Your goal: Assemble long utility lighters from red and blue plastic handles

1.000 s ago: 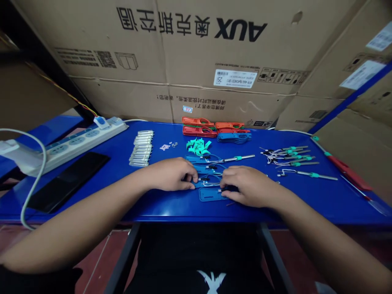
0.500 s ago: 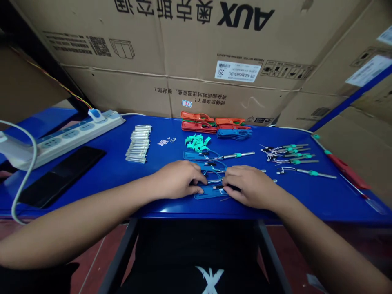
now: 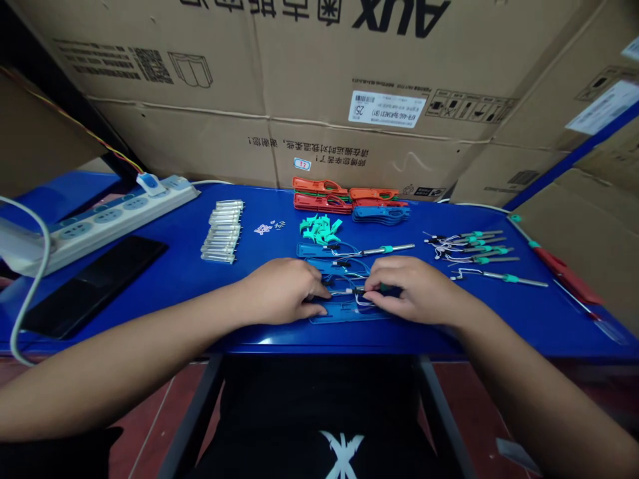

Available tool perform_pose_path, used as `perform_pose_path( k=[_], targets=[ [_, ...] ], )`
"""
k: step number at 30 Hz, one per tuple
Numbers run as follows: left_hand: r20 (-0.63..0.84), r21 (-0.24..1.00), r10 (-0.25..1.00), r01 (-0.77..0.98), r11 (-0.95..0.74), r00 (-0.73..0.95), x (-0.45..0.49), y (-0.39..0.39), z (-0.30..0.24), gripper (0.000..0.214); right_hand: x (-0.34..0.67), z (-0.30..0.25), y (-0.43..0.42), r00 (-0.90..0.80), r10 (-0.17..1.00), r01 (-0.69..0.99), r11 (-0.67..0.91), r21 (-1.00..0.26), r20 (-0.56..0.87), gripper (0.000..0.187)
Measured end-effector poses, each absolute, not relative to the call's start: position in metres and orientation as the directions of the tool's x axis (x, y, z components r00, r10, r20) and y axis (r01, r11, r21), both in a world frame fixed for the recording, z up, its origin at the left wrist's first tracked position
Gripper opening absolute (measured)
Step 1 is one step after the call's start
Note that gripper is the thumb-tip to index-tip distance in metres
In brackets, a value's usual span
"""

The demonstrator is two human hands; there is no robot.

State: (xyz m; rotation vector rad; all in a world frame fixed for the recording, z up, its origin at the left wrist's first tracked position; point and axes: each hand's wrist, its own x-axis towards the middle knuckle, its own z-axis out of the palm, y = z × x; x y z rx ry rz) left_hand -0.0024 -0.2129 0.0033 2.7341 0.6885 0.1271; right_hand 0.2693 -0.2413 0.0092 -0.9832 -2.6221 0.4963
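Note:
A flat blue plastic half-shell [image 3: 344, 311] lies on the table near its front edge. My left hand [image 3: 282, 291] steadies its left end, thumb on the shell and fingers bent beside it. Just above the shell, my right hand [image 3: 417, 291] pinches a wired metal rod; its small black part and white wires [image 3: 357, 293] stick out left of the fingertips, and most of the rod is hidden. Farther back lie more blue half-shells [image 3: 312, 251], the nearest partly covered by my hands. On the rearmost one rests a wired metal rod [image 3: 394, 249] with a green sleeve.
Bright green clips [image 3: 319, 228] lie behind my hands, before stacked red, orange and blue shells [image 3: 322, 201]. Clear tubes [image 3: 222, 229] stand left, wired rods [image 3: 492, 251] right. A phone [image 3: 94, 286], power strip [image 3: 124, 209], screwdriver [image 3: 574, 286] and large carton [image 3: 200, 146] surround them.
My right hand has lifted the wired part slightly up and away from the front blue half-shell, uncovering more of it. My left hand has stayed at the shell's left end.

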Motion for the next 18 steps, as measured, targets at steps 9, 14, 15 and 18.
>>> perform_pose_path(
  k=[9, 14, 15, 18],
  targets=[
    [-0.018, 0.395, 0.547, 0.509, -0.765, 0.837, -0.027, -0.181, 0.014, 0.015, 0.216, 0.014, -0.217, -0.726, 0.687, 0.680, 0.708, -0.191, -0.039, 0.020],
    [-0.038, 0.372, 0.563, 0.535, -0.759, 0.825, -0.019, -0.182, -0.001, 0.019, 0.201, 0.012, -0.207, -0.747, 0.657, 0.664, 0.725, -0.182, -0.107, 0.017],
    [-0.030, 0.383, 0.559, 0.526, -0.759, 0.829, -0.017, -0.182, -0.003, 0.019, 0.202, 0.012, -0.206, -0.765, 0.636, 0.641, 0.738, -0.208, -0.100, 0.015],
    [-0.008, 0.409, 0.553, 0.508, -0.759, 0.833, -0.015, -0.184, -0.007, 0.019, 0.209, 0.009, -0.203, -0.806, 0.591, 0.566, 0.767, -0.303, -0.009, 0.010]
  ],
)
